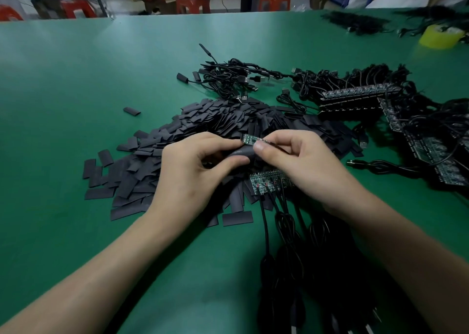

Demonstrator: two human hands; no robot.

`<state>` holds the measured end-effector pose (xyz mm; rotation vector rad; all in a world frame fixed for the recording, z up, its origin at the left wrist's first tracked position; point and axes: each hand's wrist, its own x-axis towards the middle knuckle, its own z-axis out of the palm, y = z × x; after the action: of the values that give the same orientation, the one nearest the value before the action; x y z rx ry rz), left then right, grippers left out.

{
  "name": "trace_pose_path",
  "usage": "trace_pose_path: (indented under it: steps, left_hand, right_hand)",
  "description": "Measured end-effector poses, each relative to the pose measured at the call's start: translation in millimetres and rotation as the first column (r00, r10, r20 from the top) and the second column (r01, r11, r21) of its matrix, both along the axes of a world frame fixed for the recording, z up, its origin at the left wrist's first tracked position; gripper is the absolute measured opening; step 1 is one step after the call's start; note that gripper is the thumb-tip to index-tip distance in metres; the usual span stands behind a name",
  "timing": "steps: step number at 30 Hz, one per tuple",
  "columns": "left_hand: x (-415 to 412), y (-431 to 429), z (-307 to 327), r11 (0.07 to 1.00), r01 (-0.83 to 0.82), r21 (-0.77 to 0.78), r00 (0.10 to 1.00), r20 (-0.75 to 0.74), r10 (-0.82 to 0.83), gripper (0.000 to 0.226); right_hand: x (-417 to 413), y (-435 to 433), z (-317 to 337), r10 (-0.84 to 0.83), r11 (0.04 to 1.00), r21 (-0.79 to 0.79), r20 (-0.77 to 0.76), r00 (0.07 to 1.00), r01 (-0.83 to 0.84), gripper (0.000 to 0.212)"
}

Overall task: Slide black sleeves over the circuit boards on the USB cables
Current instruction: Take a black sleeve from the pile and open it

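Dim, even overhead light, soft shadows, wide-angle bending at the edges (far background blurred).

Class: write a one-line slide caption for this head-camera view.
Left hand holds a black sleeve while right hand pinches a circuit board above the sleeve pile.

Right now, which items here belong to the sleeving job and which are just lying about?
Job: black sleeve, held by left hand; circuit board, pinched by right hand; sleeve pile; cabled boards near the hands; board strips at right.
Lying about: yellow tape roll; red stools.
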<state>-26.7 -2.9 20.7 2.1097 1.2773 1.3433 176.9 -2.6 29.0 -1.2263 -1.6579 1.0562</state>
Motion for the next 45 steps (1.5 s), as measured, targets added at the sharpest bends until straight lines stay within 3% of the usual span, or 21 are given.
trace_pose_path:
  steps: [5,8,16,22,30,39,45]
  left_hand:
    - [-11,-1,-2,1.0,-0.009,0.018,0.998,0.056,0.008,0.023]
    - [-16,-1,-4,1.0,0.002,0.008,0.997,0.073,-0.002,0.021]
    - [-17,1,-7,1.0,0.018,0.015,0.999,0.033,-0.018,0.021]
    - [-17,0,-6,1.0,0.007,0.027,0.999,0.047,-0.008,0.022]
    - [-17,-1,-9,0.999,0.001,-0.047,0.996,0.092,0.003,0.021]
    - [-24,5,-7,0.994,0.106,-0.018,0.991,-0.076,-0.107,0.025]
    - [-21,2,-8,0.997,0.073,0.004,0.993,-0.095,-0.072,0.027]
  right_hand:
    - [10,1,9,-0.025,0.993,0.121,0.228,0.973,-0.003,0.034]
    - [8,-1,8,-0.005,0.993,0.115,0.27,0.963,-0.027,0.034]
    - [5,-1,3,-0.002,0.995,0.096,0.251,0.968,-0.023,0.033]
    - [3,0,1,-0.015,0.999,0.052,0.129,0.991,0.008,0.038]
    - [3,-3,2,0.012,0.997,0.075,0.217,0.976,-0.029,0.035]
    - [8,0,4,0.101,0.995,-0.032,0.21,0.972,-0.097,0.036]
    - [5,-2,3,0.097,0.994,-0.065,0.195,0.976,-0.085,0.035]
